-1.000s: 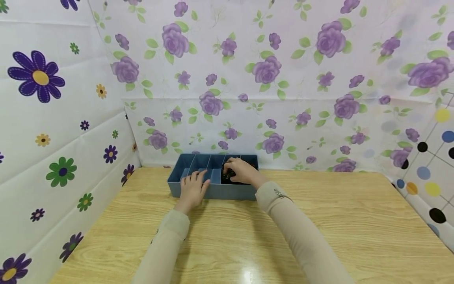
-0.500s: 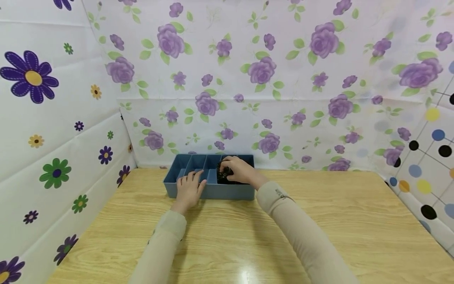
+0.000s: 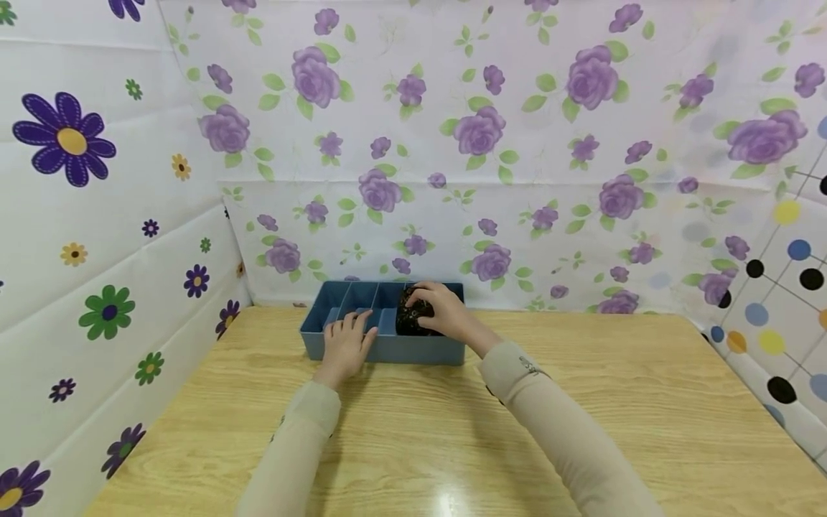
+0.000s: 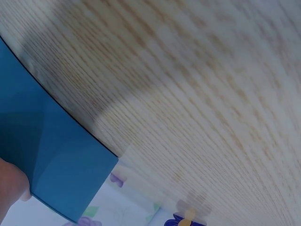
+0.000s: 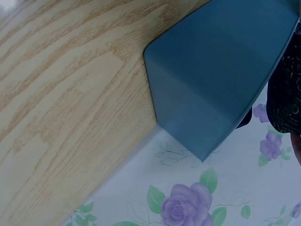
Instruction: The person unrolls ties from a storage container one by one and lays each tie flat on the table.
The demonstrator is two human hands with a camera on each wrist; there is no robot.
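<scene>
A long blue divided box (image 3: 388, 350) stands near the back of the table. My right hand (image 3: 446, 312) pinches a black bundle with a fine light pattern (image 3: 410, 319), soft-looking and rounded, at the box's right-hand compartments. In the right wrist view the black bundle (image 5: 286, 89) shows above the box rim, with only a sliver of the fingers visible. My left hand (image 3: 344, 348) rests on the front rim, fingers relaxed over the left compartments. A part of the left hand (image 4: 11, 186) shows at the rim in the left wrist view.
Another black piece (image 5: 245, 118) peeks over the rim behind the box's end. The wooden table (image 3: 413, 431) runs under both sleeves. A flowered cloth (image 3: 549, 143) hangs right behind the box, and another cloth (image 3: 129, 251) closes the left side.
My right hand has lifted the black bundle a little, and more of it shows now. The right forearm has shifted slightly to the right. My left hand stays on the rim.
</scene>
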